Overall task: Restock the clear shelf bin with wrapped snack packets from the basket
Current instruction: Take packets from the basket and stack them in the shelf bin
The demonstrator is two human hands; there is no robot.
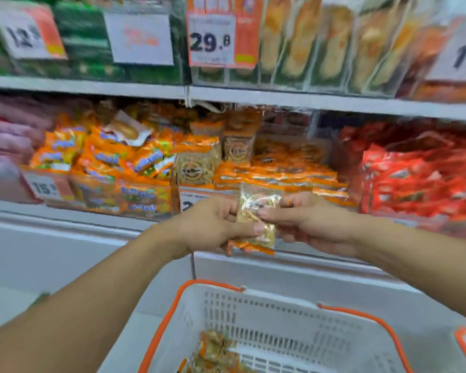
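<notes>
Both hands meet at the frame's centre, holding one packet (256,219) between them: the left hand (213,224) has its fingers curled round the packet's left edge, the right hand (307,222) pinches its right edge with thumb on the front. The packet stands upright, long axis from 12 to 6 o'clock, orange seal at the bottom; it is clear crinkled film over pale nuggets. Just behind it at 12 o'clock the bin (288,184) holds flat stacked orange-edged packets. At 6 o'clock sits the basket (277,319), white slotted plastic with orange handles, more packets (215,351) lying inside. Red bags (420,181) lie at 3 o'clock.
</notes>
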